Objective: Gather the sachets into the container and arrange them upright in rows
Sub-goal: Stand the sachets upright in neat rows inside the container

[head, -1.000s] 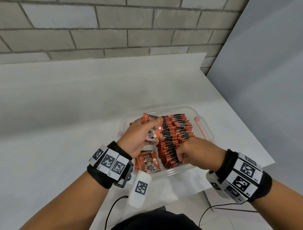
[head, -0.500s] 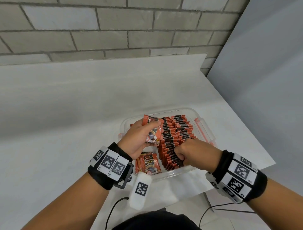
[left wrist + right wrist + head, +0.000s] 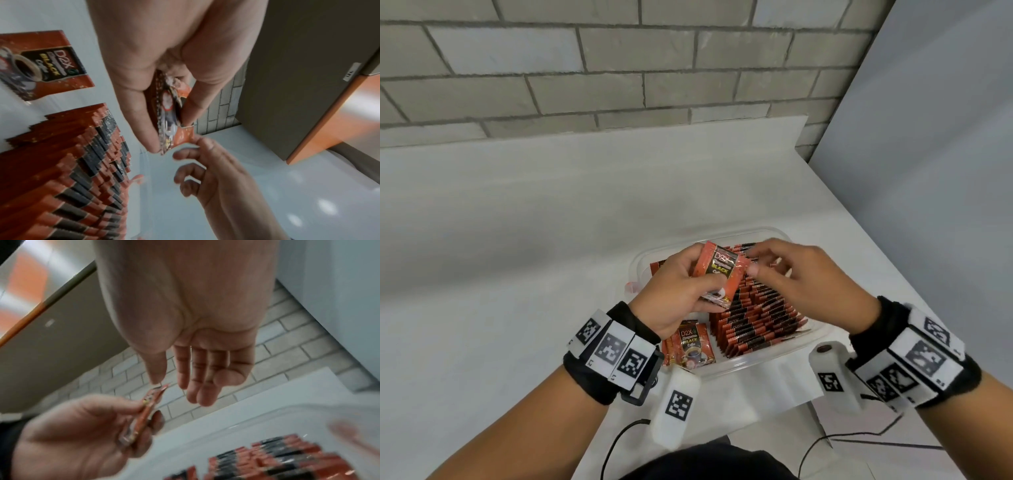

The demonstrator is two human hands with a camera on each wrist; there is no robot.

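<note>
A clear plastic container (image 3: 739,233) stands near the table's right front corner. Rows of upright orange-and-black sachets (image 3: 756,318) (image 3: 61,170) (image 3: 277,459) fill its right part. One sachet (image 3: 690,346) (image 3: 45,65) lies flat in the near left part. My left hand (image 3: 681,291) (image 3: 164,81) (image 3: 82,426) grips a thin stack of sachets (image 3: 719,270) (image 3: 168,116) (image 3: 144,415) above the container. My right hand (image 3: 801,284) (image 3: 216,170) (image 3: 195,353) hovers beside that stack with loose fingers, and its thumb tip touches the stack's corner.
The container sits on a white table (image 3: 551,240) whose right edge (image 3: 876,246) runs close by. A brick wall (image 3: 619,68) stands behind and a grey panel (image 3: 945,137) to the right. Cables (image 3: 619,442) hang at the near edge.
My right hand has left the near end of the sachet rows, uncurled and risen to the stack in my left hand. The left hand keeps its grip, slightly higher.
</note>
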